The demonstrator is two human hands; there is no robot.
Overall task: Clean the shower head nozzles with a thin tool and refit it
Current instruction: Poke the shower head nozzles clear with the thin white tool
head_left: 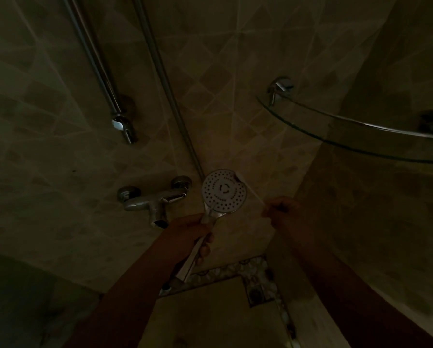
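My left hand (190, 232) grips the shower head (224, 190) by its handle, nozzles facing me, so my right hand (284, 213), pinching a thin stick (254, 195), can reach them.

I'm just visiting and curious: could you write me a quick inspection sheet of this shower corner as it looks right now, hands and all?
Surface: tiled wall, dimly lit; patterned floor border with a drain below.
Job's things: shower head held up, white nozzle face towards the camera; thin tool, a pale sliver, its tip at the face's right edge.
Clutter: nothing seen.
Hands: left hand grips the shower head's handle; right hand pinches the thin tool.
Cables: hose runs down the wall behind the shower head.
Surroundings: mixer tap, slide rail, glass corner shelf with nothing visible on it.
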